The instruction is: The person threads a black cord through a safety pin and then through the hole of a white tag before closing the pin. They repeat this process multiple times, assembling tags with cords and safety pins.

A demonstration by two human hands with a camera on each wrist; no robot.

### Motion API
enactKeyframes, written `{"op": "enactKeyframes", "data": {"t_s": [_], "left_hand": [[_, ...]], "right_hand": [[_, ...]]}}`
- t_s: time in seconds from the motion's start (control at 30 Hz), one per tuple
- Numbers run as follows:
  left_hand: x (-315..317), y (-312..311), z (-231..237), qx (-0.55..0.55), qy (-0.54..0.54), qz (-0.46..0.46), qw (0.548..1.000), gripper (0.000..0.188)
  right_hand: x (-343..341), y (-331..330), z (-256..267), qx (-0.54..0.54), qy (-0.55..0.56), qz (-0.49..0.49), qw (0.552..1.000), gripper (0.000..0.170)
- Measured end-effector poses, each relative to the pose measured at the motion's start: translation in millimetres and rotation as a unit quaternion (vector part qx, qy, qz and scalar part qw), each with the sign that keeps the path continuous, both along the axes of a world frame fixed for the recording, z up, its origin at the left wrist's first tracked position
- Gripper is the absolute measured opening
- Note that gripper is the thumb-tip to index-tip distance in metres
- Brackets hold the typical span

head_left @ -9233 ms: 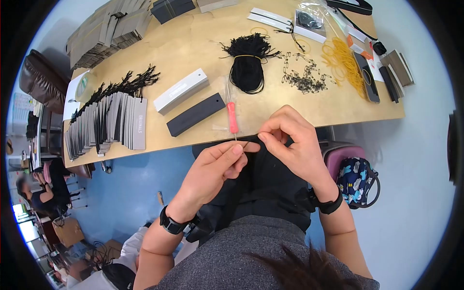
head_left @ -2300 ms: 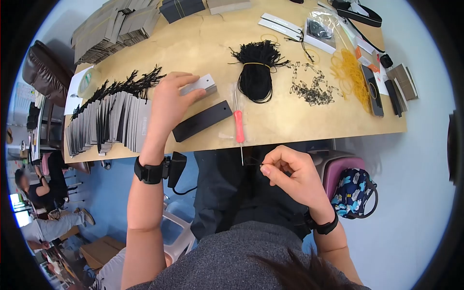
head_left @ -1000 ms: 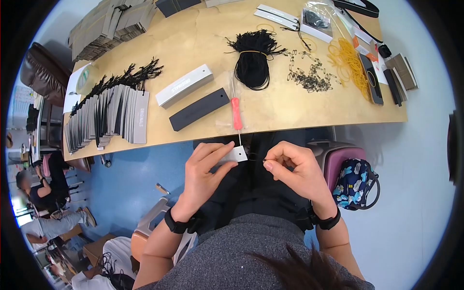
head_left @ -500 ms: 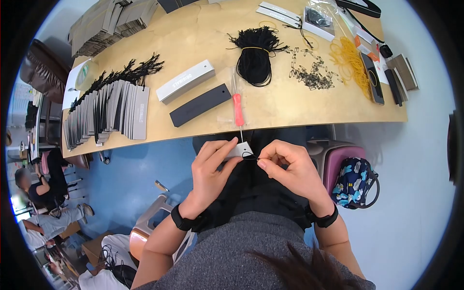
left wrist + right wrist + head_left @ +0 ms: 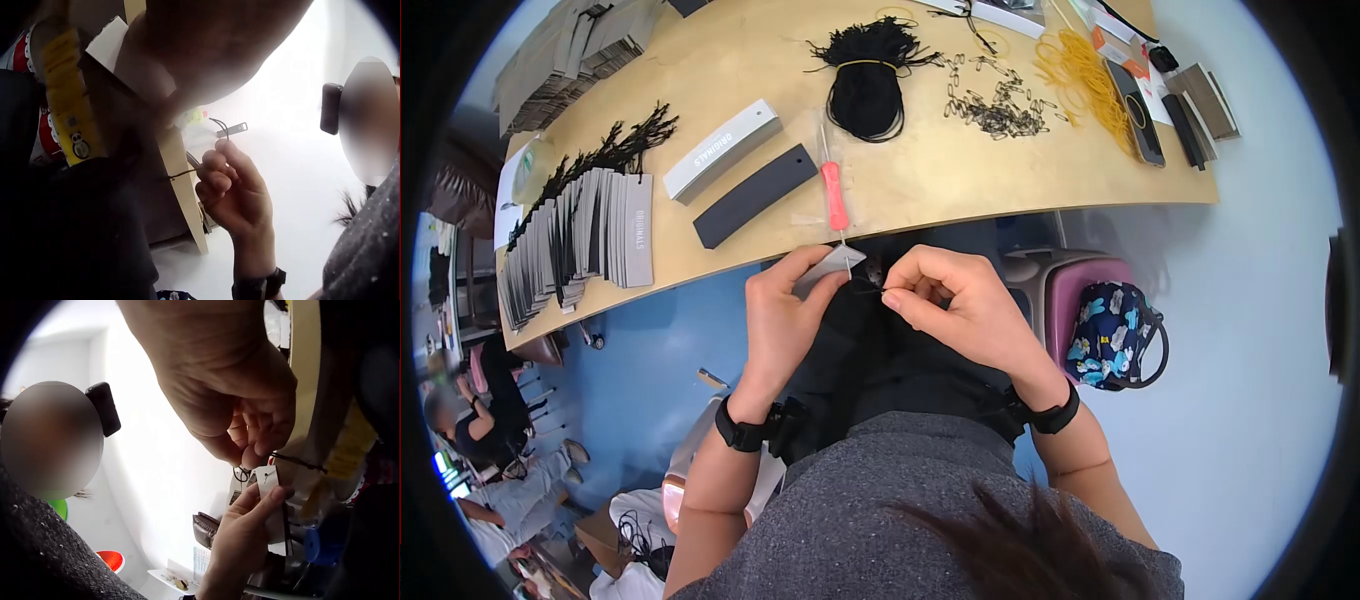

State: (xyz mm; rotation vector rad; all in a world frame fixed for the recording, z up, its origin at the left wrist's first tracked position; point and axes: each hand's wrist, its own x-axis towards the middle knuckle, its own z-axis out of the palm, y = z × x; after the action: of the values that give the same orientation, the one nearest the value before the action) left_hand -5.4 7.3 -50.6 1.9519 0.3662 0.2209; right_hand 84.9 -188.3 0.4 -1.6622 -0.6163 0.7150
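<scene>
My left hand (image 5: 785, 315) grips a light grey hang tag (image 5: 828, 268) between thumb and fingers, just off the table's front edge. The tag's holed end, its hole (image 5: 267, 476) showing in the right wrist view, meets the thin metal shaft of a pink-handled tool (image 5: 834, 195). That tool lies on the table with its shaft jutting over the edge. Close to the tag's right side, my right hand (image 5: 945, 300) pinches a thin black cord (image 5: 299, 462) between thumb and forefinger. A small loop of the cord (image 5: 221, 124) sticks up past the fingertips in the left wrist view.
A white tag stack (image 5: 722, 150) and a black tag stack (image 5: 756, 197) lie left of the tool. Corded tags (image 5: 638, 230) fan out farther left. Behind are a banded black cord bundle (image 5: 866, 95), loose safety pins (image 5: 1000, 115), yellow rubber bands (image 5: 1085, 80) and a phone (image 5: 1135, 112).
Earlier both hands were at the cord; the left hand then reached to the white stack and brought back a tag. The tag now meets the tool's shaft, and the right hand still pinches the cord.
</scene>
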Motion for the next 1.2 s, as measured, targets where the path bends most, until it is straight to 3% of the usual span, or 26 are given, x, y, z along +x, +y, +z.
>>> {"op": "enactKeyframes", "data": {"t_s": [0.1,0.17,0.2,0.4,0.5,0.57,0.63,0.67,0.77,0.83,0.9,1.0,1.2], "left_hand": [[-1.0,7.4,-3.0,-0.075,0.011,-0.04,0.996,0.027],[-2.6,6.2,0.7,-0.239,0.027,-0.055,0.969,0.027],[-4.0,8.7,-2.0,-0.248,0.038,-0.073,0.965,0.027],[-3.6,7.3,-12.9,-0.214,0.012,-0.066,0.975,0.026],[-2.5,6.4,-10.8,-0.225,0.016,-0.063,0.972,0.025],[-4.0,8.0,-7.5,-0.229,0.019,-0.059,0.971,0.024],[-6.8,11.5,-3.7,-0.116,0.018,-0.1,0.988,0.018],[-6.3,11.5,-2.9,-0.045,-0.059,-0.117,0.99,0.014],[-19.8,14.6,6.4,-0.039,-0.026,-0.143,0.989,0.018],[-23.6,13.0,8.4,-0.06,-0.031,-0.146,0.987,0.021],[-25.3,11.5,11.7,-0.14,-0.039,-0.101,0.984,0.023],[-24.6,17.6,26.3,-0.111,-0.029,-0.118,0.986,0.024],[-20.4,19.4,48.0,-0.055,-0.024,-0.168,0.984,0.025]], "right_hand": [[0.2,0.1,-0.4,-0.002,-0.022,-0.007,1.0,0.01],[-0.2,1.3,2.2,-0.011,-0.026,-0.004,1.0,0.009],[-1.2,2.2,-0.7,-0.012,-0.062,-0.006,0.998,0.009],[-4.4,17.7,-18.0,0.0,-0.14,-0.012,0.99,0.008],[0.4,18.6,-35.5,-0.073,-0.23,-0.032,0.97,0.008],[2.4,13.4,-39.3,-0.091,-0.153,-0.074,0.981,0.009],[0.1,7.9,-40.5,-0.091,-0.143,-0.07,0.983,0.011],[-0.8,5.7,-38.2,-0.101,-0.108,-0.034,0.988,0.012],[-3.1,4.8,-24.1,-0.103,-0.01,0.023,0.994,0.018],[-4.9,6.8,-19.0,-0.083,0.115,0.087,0.986,0.014],[-1.6,7.6,-8.8,-0.071,0.105,0.105,0.986,0.018],[3.2,8.6,1.2,-0.012,0.096,0.017,0.995,0.028],[9.7,17.6,-3.4,0.029,0.015,0.067,0.997,0.02]]}}
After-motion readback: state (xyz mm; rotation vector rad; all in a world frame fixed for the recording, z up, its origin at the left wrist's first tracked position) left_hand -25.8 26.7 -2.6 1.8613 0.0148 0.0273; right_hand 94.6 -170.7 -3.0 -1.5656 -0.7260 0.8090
